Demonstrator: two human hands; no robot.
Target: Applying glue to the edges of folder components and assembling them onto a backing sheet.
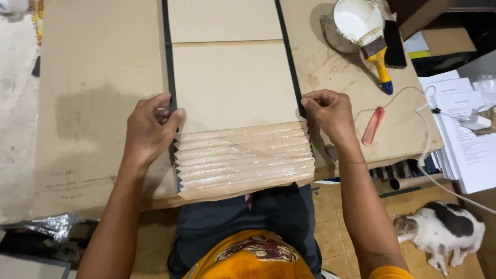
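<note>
A long strip of tan cardboard (235, 85) with black edges lies down the middle of a cardboard-covered table (98, 67). Its near end is folded into a glossy accordion of pleats (245, 160) that hangs slightly over the table's front edge. My left hand (150, 129) pinches the strip's left black edge at the topmost pleat. My right hand (328, 113) pinches the right black edge at the same fold. Both hands grip the strip.
A tin of white glue (354, 23) with a yellow-handled brush (378, 57) across it stands at the back right. A pink comb-like tool (373, 125) and a white cable (421, 129) lie right of my hand. Stacked papers (465, 144) sit far right. A cat (442, 232) lies on the floor.
</note>
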